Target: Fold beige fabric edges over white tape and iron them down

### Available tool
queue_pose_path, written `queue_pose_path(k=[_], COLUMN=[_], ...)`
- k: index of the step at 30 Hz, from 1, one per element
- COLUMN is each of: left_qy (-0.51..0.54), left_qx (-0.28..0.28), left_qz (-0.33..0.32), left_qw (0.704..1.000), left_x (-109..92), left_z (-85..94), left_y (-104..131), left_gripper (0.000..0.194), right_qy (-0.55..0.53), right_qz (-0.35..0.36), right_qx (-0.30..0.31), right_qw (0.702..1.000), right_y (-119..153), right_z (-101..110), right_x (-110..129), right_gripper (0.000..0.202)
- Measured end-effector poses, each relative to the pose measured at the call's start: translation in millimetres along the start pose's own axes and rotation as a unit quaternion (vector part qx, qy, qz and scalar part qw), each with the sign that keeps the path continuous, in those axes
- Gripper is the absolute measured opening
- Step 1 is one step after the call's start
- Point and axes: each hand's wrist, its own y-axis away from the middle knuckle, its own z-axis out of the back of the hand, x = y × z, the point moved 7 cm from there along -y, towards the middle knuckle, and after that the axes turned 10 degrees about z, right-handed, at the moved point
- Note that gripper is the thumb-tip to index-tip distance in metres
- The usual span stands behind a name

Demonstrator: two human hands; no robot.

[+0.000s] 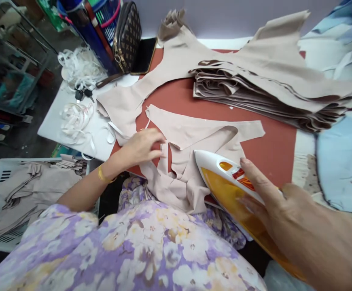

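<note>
My right hand [285,210] grips a white and orange clothes iron [224,186], its index finger stretched along the top. The iron's tip rests over a beige fabric piece [194,173] that hangs in folds over the front edge toward my lap. At the left of this piece, my left hand [144,145] has its fingers curled, with thumb and fingertips on a narrow strip of the fabric. Beneath lies a rust-red ironing surface [273,153]. The iron's soleplate is hidden from me.
A thick stack of beige cut pieces [255,93] lies at the back right. To the left are white tape coils [75,117], keys [84,95], a patterned pouch [129,36] and a phone [144,56]. A white basket [0,173] of fabric stands lower left; light-blue cloth [342,161] lies right.
</note>
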Motion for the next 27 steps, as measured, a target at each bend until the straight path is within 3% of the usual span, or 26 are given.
queue_pose_path(k=[3, 5, 7, 10, 12, 14, 17, 20, 22, 25, 27], left_qy=[-0.069, -0.071, -0.031, 0.106, 0.211, 0.301, 0.44, 0.572, 0.647, 0.727, 0.746], left_qx=[0.019, 0.05, 0.066, 0.06, 0.057, 0.057, 0.052, 0.034, 0.002, -0.043, -0.04], left_qz=[0.113, 0.134, 0.113, 0.058, 0.041, 0.046, 0.092, 0.153, 0.178, 0.205, 0.223], left_qw=[0.991, 0.987, 0.991, 0.991, 0.975, 0.951, 0.892, 0.805, 0.741, 0.654, 0.626], left_x=[41.9, 49.2, 42.2, 22.4, 12.7, 7.9, 10.3, 19.7, 27.5, 38.0, 40.1], left_z=[-7.0, -17.1, -21.7, -13.9, -7.8, -7.6, -20.4, -39.9, -47.7, -53.0, -56.1], left_y=[37.6, 51.4, 55.5, 53.1, 50.7, 48.4, 45.1, 42.1, 39.5, 34.7, 31.0], left_gripper=[0.039, 0.022, 0.013, 0.015, 0.017, 0.02, 0.027, 0.03, 0.031, 0.036, 0.04], right_qy=[0.032, -0.038, -0.165, -0.337, -0.417, -0.485, -0.571, -0.631, -0.613, -0.471, -0.372], right_qz=[0.033, 0.065, 0.122, 0.14, 0.115, 0.093, 0.03, -0.036, -0.035, -0.019, -0.024], right_qx=[-0.097, -0.184, -0.232, -0.177, -0.113, -0.087, -0.101, -0.087, -0.107, -0.199, -0.187], right_qw=[0.994, 0.98, 0.951, 0.914, 0.894, 0.865, 0.814, 0.77, 0.782, 0.859, 0.909], right_y=[-10.3, -19.0, -30.4, -56.0, -72.2, -83.2, -90.3, -91.8, -94.6, -101.6, -109.5], right_z=[35.9, 55.2, 60.6, 39.7, 19.1, 5.7, -5.2, -16.3, -14.5, -0.8, -2.6], right_x=[25.5, 47.5, 70.6, 93.6, 101.8, 106.1, 105.4, 105.8, 104.4, 96.0, 95.3], right_gripper=[0.081, 0.079, 0.067, 0.045, 0.039, 0.027, 0.016, 0.017, 0.02, 0.025, 0.029])
